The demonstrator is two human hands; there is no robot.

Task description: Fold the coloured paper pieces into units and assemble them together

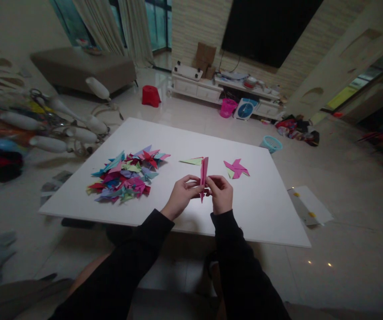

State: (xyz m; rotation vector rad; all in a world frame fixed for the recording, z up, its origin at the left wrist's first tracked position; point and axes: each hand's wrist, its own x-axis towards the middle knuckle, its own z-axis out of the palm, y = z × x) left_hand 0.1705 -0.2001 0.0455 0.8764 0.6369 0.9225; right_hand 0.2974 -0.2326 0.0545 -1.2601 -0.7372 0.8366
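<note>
Both hands meet over the near middle of a white table (178, 133). A narrow folded piece of pink paper (204, 168) stands upright between them. My left hand (185, 194) pinches its left side, and my right hand (221, 193) closes on its right side; the exact finger contact there is partly hidden. Just behind lies a pale green folded strip (191, 161) with a reddish edge. To the right rests a magenta pinwheel-shaped folded paper (236, 169) with a light green part. A heap of many-coloured folded papers (124, 175) covers the table's left side.
A standing lamp-like fixture with white shades (78, 133) is close to the table's left edge. Beyond the table are a red stool (151, 96), a pink bin (227, 108) and a low white cabinet (194, 90). A light blue basket (271, 144) stands by the far right corner.
</note>
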